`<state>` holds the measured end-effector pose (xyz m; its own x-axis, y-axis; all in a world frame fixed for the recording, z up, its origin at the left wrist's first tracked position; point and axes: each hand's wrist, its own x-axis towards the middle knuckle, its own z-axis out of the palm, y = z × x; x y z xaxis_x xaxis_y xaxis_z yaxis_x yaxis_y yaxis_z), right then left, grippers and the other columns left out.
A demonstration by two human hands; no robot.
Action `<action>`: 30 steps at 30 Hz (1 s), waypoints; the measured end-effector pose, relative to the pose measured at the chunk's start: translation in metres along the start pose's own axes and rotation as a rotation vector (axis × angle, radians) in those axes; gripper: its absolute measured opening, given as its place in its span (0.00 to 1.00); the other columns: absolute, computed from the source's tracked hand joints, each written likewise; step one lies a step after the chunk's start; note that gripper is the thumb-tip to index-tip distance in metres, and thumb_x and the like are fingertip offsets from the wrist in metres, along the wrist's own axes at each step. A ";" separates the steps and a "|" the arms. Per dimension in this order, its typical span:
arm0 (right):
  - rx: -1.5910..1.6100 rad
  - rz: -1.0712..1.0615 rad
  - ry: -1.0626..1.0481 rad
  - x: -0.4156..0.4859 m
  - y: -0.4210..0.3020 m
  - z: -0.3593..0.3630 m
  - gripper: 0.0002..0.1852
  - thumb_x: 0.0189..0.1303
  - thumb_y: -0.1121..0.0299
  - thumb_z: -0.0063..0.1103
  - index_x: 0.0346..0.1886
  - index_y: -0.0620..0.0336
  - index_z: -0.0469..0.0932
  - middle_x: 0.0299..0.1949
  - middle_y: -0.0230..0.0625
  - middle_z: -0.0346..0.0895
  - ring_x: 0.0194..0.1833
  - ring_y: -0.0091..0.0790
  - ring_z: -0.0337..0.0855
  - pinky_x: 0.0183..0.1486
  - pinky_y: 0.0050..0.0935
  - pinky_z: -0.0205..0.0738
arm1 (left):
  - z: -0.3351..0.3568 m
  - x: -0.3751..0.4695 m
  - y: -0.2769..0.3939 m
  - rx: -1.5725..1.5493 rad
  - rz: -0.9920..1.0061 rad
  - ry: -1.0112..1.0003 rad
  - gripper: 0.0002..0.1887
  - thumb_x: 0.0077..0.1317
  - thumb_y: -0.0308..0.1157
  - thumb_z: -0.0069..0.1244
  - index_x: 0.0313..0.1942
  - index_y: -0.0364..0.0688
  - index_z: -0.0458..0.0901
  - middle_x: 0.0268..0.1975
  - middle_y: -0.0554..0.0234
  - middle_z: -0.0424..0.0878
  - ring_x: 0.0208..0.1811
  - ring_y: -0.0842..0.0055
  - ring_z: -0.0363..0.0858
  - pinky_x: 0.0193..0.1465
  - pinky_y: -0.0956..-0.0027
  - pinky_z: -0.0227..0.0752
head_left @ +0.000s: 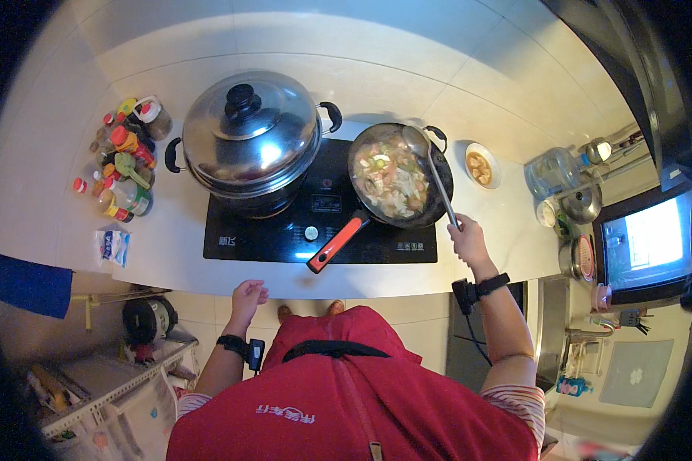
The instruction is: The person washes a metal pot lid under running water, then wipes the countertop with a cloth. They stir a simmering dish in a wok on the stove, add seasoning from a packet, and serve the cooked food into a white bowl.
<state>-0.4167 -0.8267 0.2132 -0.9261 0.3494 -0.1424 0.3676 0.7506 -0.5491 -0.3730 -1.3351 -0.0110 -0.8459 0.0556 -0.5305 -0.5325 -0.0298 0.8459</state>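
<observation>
My right hand (468, 241) is closed round the handle of a metal ladle (440, 184), whose bowl rests at the far inner side of a wok (438, 204). Sliced vegetables and other food (393, 181) in liquid fill the left part of the wok. The wok's red and black handle (339, 242) points towards me, with neither hand on it. My left hand (249, 298) hangs by the counter's front edge, fingers loosely curled and holding nothing. Left of the wok, a large lidded steel pot (254, 144) stands on the black induction cooktop (323, 230).
Sauce bottles (130, 147) and a spice jar (154, 121) crowd the counter's left end, near a blue-and-white packet (113, 248). Right of the wok are a small bowl of food (493, 168) and a large plastic water bottle (553, 173). The tiled wall (346, 69) rises behind.
</observation>
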 end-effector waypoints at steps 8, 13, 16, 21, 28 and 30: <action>-0.356 -0.176 0.062 0.006 0.000 0.018 0.22 0.54 0.69 0.61 0.55 0.56 0.76 0.39 0.54 0.81 0.42 0.55 0.83 0.46 0.48 0.77 | -0.007 -0.015 -0.013 -0.027 -0.046 0.075 0.12 0.70 0.32 0.47 0.48 0.35 0.77 0.38 0.53 0.83 0.35 0.71 0.84 0.38 0.70 0.81; -0.469 -0.313 0.021 -0.021 0.001 0.028 0.22 0.55 0.69 0.60 0.56 0.53 0.75 0.31 0.50 0.80 0.33 0.53 0.83 0.38 0.47 0.78 | -0.004 -0.010 -0.015 -0.031 -0.016 0.023 0.11 0.70 0.30 0.46 0.47 0.34 0.77 0.38 0.53 0.83 0.35 0.71 0.84 0.38 0.70 0.82; -0.541 -0.356 0.007 -0.040 0.000 0.015 0.21 0.55 0.70 0.58 0.55 0.49 0.76 0.29 0.47 0.78 0.32 0.51 0.82 0.36 0.45 0.78 | -0.003 -0.002 -0.013 -0.009 0.007 -0.002 0.10 0.70 0.28 0.45 0.48 0.35 0.77 0.38 0.54 0.83 0.35 0.71 0.84 0.39 0.69 0.82; -0.445 -0.287 0.020 -0.044 -0.003 0.000 0.23 0.53 0.71 0.60 0.55 0.48 0.77 0.30 0.48 0.80 0.34 0.52 0.82 0.39 0.47 0.78 | -0.001 0.005 -0.010 0.012 0.010 -0.030 0.10 0.70 0.28 0.45 0.48 0.35 0.77 0.38 0.54 0.83 0.36 0.71 0.84 0.40 0.69 0.82; -0.279 -0.254 0.113 -0.014 -0.011 0.048 0.24 0.52 0.70 0.63 0.56 0.54 0.76 0.37 0.53 0.81 0.39 0.54 0.83 0.43 0.46 0.78 | 0.000 0.004 -0.007 0.017 0.008 -0.058 0.10 0.70 0.30 0.47 0.47 0.36 0.78 0.37 0.54 0.84 0.36 0.72 0.84 0.39 0.70 0.81; -0.330 -0.247 0.070 -0.020 -0.011 0.049 0.25 0.52 0.69 0.63 0.57 0.54 0.75 0.36 0.52 0.81 0.38 0.53 0.83 0.43 0.46 0.78 | -0.003 0.001 -0.008 0.006 0.002 -0.049 0.10 0.70 0.31 0.47 0.47 0.36 0.78 0.38 0.54 0.84 0.36 0.72 0.84 0.39 0.70 0.81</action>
<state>-0.4060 -0.8691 0.1818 -0.9861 0.1646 0.0228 0.1528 0.9522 -0.2646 -0.3699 -1.3379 -0.0186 -0.8442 0.1045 -0.5258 -0.5307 -0.0239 0.8473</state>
